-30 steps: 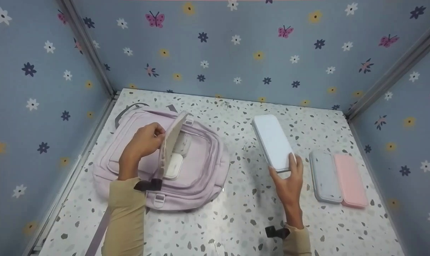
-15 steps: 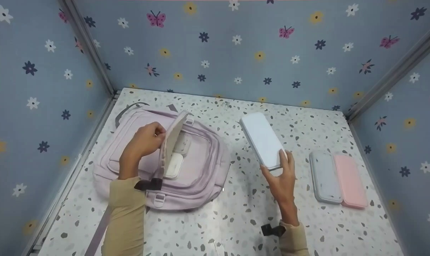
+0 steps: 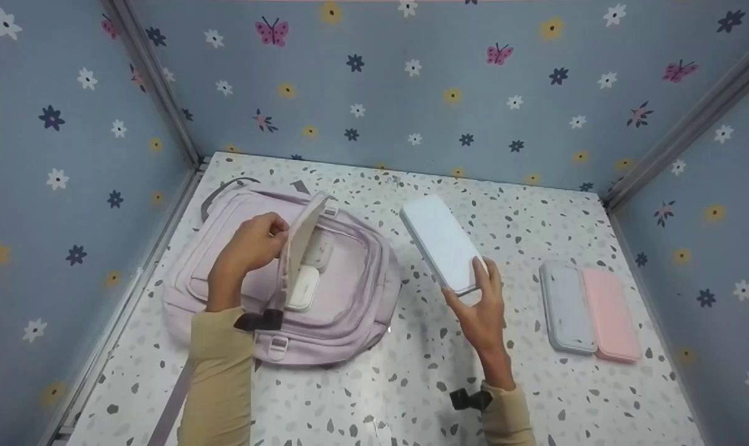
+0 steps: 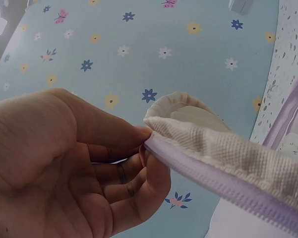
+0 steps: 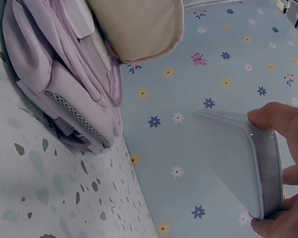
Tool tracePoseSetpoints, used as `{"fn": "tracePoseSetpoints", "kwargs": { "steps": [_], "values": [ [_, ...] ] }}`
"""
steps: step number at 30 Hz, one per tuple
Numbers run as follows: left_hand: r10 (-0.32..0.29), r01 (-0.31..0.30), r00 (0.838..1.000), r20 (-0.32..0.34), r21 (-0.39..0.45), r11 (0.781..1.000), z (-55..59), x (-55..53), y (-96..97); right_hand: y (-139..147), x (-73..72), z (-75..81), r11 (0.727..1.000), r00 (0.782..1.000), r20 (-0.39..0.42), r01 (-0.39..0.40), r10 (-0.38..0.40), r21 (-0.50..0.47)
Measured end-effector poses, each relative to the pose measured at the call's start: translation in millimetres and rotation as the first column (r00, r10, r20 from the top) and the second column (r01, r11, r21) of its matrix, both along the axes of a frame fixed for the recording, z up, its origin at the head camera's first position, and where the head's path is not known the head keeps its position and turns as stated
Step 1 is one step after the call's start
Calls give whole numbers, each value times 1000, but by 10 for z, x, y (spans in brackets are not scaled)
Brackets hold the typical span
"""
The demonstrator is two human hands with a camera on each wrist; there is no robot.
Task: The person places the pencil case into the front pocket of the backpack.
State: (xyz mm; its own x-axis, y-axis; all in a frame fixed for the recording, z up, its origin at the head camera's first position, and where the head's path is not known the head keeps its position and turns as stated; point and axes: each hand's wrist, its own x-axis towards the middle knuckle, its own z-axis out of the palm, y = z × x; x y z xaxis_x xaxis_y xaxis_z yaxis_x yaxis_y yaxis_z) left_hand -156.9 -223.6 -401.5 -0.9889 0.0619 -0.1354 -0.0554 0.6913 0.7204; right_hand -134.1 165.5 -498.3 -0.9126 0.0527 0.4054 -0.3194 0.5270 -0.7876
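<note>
A lilac backpack lies on its back at the left, its zipped front panel lifted. My left hand pinches the zipper edge of that panel between thumb and fingers, as the left wrist view shows. Inside the opening are a white case and a greyish case, both partly hidden by the panel. My right hand grips the near end of a long white case with grey sides, which is tilted above the table to the right of the backpack. Its grey end shows between thumb and fingers.
On the right, a grey-blue case and a pink case lie side by side on the speckled table. Flowered wall panels enclose the table at the back and both sides. A backpack strap trails toward the front.
My right hand has carried the long white case leftward, closer to the backpack. The left hand keeps its pinch on the raised panel, without visible movement.
</note>
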Motion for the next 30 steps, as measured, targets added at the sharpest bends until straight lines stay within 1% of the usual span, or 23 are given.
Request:
{"fn": "tracePoseSetpoints", "kwargs": {
  "steps": [5,14,24,30],
  "values": [
    [2,-2,1000,8,9,1000,5,0,1,-52,1,2,1000,1000,1,-8,8,17],
    [11,-11,1000,11,-2,1000,-1,2,4,-154,-3,-12,999,999,3,-36,36,39],
    [13,-13,999,31,9,1000,13,7,17,-284,-6,-22,993,993,-18,-113,114,34],
    [22,-23,999,39,6,1000,6,15,25,-381,14,-35,987,988,-19,-155,156,52]
  ]
}}
